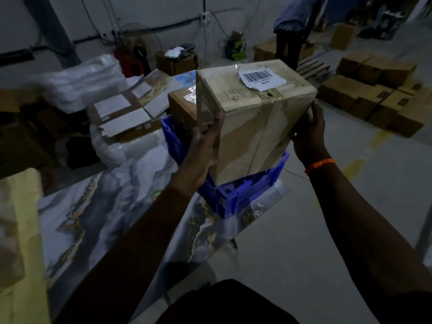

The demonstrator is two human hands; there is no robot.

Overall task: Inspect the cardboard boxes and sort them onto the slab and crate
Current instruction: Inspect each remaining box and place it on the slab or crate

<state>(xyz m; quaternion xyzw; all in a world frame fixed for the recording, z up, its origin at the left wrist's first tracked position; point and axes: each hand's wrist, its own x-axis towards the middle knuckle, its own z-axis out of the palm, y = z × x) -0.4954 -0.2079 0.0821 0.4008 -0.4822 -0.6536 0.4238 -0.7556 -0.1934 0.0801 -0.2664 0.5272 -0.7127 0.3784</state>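
I hold a taped cardboard box (254,118) with a white barcode label on top, raised over a blue plastic crate (236,195). My left hand (203,146) grips its left side and my right hand (308,134) presses its right side; an orange band circles that wrist. A second brown box (181,106) stands inside the crate, behind the held one. The crate rests on a marbled grey-and-gold slab (112,211) that stretches toward me at the lower left.
Several cardboard boxes (374,97) lie on the floor at right, near a wooden pallet (313,66). A person (292,26) stands at the back. Tiles and plastic-wrapped stacks (121,106) sit left of the crate. A fan (140,50) stands by the wall.
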